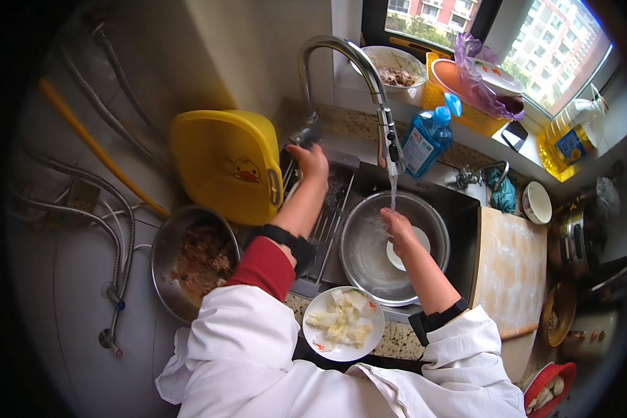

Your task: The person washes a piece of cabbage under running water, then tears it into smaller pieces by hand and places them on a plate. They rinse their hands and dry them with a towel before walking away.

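Note:
My left hand [312, 166] is at the base of the chrome kitchen faucet [309, 112]. Its fingertips are close to the lever, and whether they grip it is not clear. Water runs from the pull-down spray head [389, 138] onto my right hand [401, 230], which holds nothing. Beneath that hand, a stainless steel basin [366, 261] stands in the sink [457, 209]. A small white bowl or dish [422, 241] sits inside the basin, partly covered by my hand. In front of me is a white plate of chopped cabbage [343, 323].
Left stand a yellow plastic tub [219, 162] and a steel bowl of minced meat [204, 261]. Behind the sink is a blue soap bottle [427, 141]. To the right lie a floury wooden board [512, 266] and a white bowl [537, 202]. A drying rack [330, 235] spans the sink's left side.

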